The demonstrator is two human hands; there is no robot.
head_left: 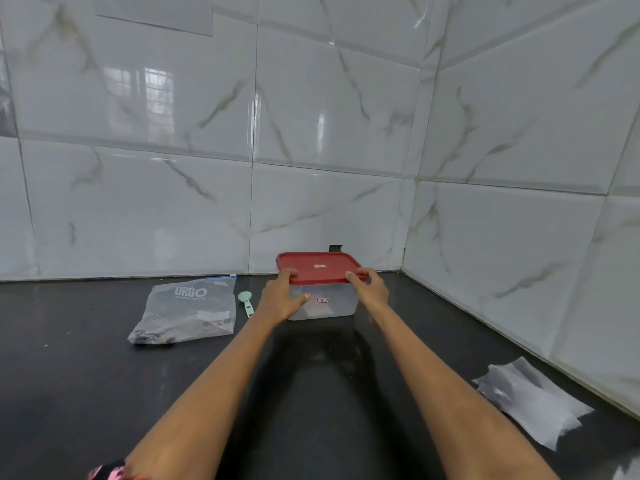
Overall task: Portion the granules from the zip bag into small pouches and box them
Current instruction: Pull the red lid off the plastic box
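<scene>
One clear plastic box (323, 303) stands on the dark counter (86, 375) near the corner of the marble-tiled wall (311, 133), closed by one red lid (318, 267). Two hands hold it, one at each near corner of the lid. The left hand (282, 296) has its fingers curled over the lid's near left edge and its thumb pressed against the box's front wall. The right hand (372, 289) has its fingers hooked over the near right edge of the lid; its thumb is hidden, so how it lies cannot be told. Left of the box, one zip bag (188, 311) printed URGO lies flat, dark granules gathered at its near end. Between the bag and the box lies one pale green scoop (245, 301), apart from both. Well to the right, against the side wall, lies a small pile of empty clear pouches (530, 400); they overlap, so their count cannot be told.
</scene>
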